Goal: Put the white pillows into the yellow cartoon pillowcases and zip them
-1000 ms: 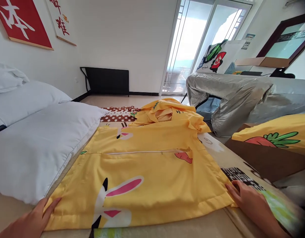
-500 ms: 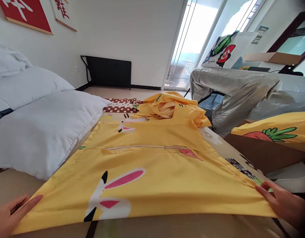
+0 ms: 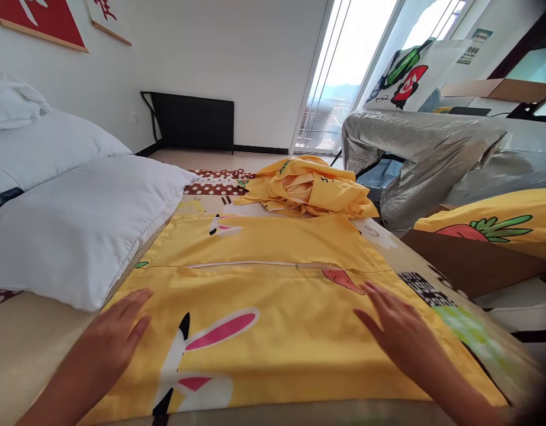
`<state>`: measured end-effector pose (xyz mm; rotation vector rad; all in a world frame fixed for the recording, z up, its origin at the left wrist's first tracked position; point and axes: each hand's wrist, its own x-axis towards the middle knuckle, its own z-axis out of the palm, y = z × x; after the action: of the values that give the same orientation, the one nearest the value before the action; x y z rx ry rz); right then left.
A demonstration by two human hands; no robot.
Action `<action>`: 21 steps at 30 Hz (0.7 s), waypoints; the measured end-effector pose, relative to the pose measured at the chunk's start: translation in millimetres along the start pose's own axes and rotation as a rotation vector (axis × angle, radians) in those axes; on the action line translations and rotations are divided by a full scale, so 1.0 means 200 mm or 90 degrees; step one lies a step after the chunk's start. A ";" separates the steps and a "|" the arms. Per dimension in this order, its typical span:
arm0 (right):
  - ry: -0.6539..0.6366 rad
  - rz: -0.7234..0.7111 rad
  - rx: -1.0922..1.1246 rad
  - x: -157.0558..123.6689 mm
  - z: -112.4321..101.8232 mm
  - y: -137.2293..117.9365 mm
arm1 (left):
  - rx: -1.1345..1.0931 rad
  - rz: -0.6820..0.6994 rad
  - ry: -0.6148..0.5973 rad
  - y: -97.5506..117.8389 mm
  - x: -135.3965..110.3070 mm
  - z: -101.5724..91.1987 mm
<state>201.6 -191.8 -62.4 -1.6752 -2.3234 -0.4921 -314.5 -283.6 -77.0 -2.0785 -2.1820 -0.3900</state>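
Note:
A yellow pillowcase (image 3: 291, 337) with rabbit and carrot prints lies spread out before me, a long zipper slit (image 3: 255, 262) running across it. My left hand (image 3: 117, 331) is over its left side with fingers stretched out, holding nothing. Over the right side, near the printed carrot, my right hand (image 3: 392, 325) is open too, fingers extended and thumb apart. Whether the palms press on the cloth or hover just above it is hard to tell. Beyond the pillowcase lies a crumpled heap of yellow fabric (image 3: 308, 189).
White pillows (image 3: 77, 219) lie to the left on the patterned bedsheet (image 3: 37, 337). At the right, a cardboard box (image 3: 468, 260) holds more yellow carrot-print cloth (image 3: 486, 219). Behind it stands furniture under silvery plastic (image 3: 433, 142). A black panel (image 3: 193, 121) leans against the far wall.
Both hands have let go of the pillowcase's near corners and moved inward and forward over it. The cloth now lies flatter on the bed. The camera view has shifted slightly.

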 end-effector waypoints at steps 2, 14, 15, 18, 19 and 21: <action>-0.058 -0.103 0.090 0.11 -0.01 -0.31 | -0.041 0.106 -0.087 0.21 0.12 0.02; -0.113 0.097 0.001 -0.22 0.34 0.23 | 0.061 -0.034 -0.097 -0.20 -0.02 0.19; -0.095 0.097 -0.027 -0.25 0.34 0.29 | 0.077 -0.048 -0.087 -0.18 -0.02 0.18; -0.067 0.101 -0.089 -0.23 0.29 0.29 | 0.115 -0.022 -0.062 -0.05 0.05 0.12; -0.064 0.098 -0.093 -0.18 0.26 0.24 | 0.105 0.011 -0.071 0.02 0.10 0.09; -0.064 0.067 -0.062 -0.07 0.20 0.11 | 0.047 0.080 -0.121 0.15 0.20 0.04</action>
<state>226.2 -181.5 -101.4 -1.8969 -2.2986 -0.5193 -287.1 -241.6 -71.0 -2.2798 -2.1114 -0.1010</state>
